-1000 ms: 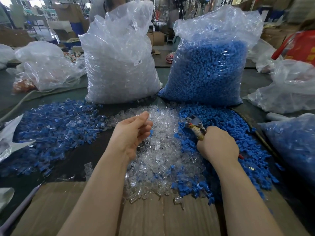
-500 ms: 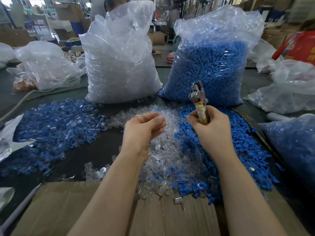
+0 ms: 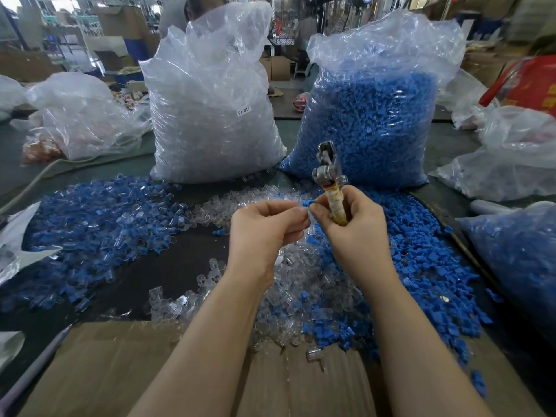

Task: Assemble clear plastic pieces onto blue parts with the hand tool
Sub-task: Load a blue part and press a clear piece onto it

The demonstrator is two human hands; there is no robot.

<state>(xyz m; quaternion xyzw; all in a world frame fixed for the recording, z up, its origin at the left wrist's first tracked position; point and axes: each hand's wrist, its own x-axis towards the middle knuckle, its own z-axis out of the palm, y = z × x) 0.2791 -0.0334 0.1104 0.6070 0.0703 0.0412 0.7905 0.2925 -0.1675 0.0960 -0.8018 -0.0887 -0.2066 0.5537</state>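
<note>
My right hand (image 3: 350,227) grips the hand tool (image 3: 329,179) by its tape-wrapped handle, metal jaws pointing up. Its thumb and forefinger also pinch a small blue part (image 3: 307,203). My left hand (image 3: 264,228) meets it from the left, fingertips pinched at that blue part; whether it holds a clear piece is hidden by the fingers. Below both hands lies a pile of loose clear pieces (image 3: 301,284). A pile of loose blue parts (image 3: 421,266) spreads to the right. Assembled blue-and-clear pieces (image 3: 90,224) cover the table at the left.
A big bag of clear pieces (image 3: 210,115) and a big bag of blue parts (image 3: 373,121) stand at the back. Another blue-filled bag (image 3: 517,254) lies at the right. Cardboard (image 3: 126,365) covers the near edge. More plastic bags (image 3: 78,115) sit at the left and right.
My right hand lifted the tool from the blue pile and turned it upright. My left hand rose from the clear pile and came right to meet it at the blue part.
</note>
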